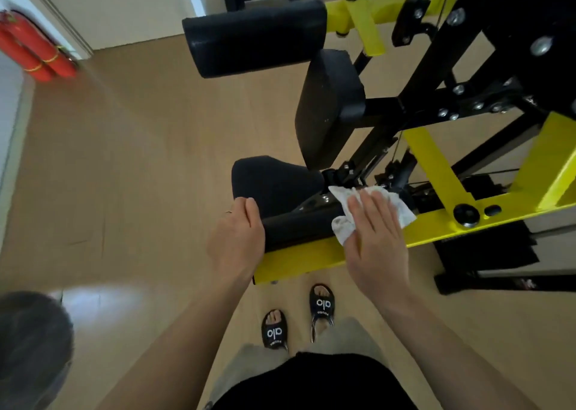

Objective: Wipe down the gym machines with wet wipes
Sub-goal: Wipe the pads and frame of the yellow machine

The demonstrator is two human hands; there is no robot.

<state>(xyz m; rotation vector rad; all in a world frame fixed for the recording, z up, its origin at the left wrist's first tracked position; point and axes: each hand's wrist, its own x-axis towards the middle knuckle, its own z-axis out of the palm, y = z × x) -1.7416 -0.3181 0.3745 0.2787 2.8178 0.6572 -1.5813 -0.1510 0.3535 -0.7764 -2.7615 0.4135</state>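
Observation:
A black and yellow gym machine fills the right half of the view. Its low black foam roller pad lies across a yellow bar right in front of me. My left hand grips the roller's left end, fingers curled over it. My right hand lies flat with straight fingers on a crumpled white wet wipe, pressing it against the roller's right end and the frame. The wipe sticks out past my fingertips and under my palm.
A black seat pad, an upright back pad and a higher roller pad stand beyond my hands. Red fire extinguishers lean by the left wall. My feet in black slippers stand on the wooden floor.

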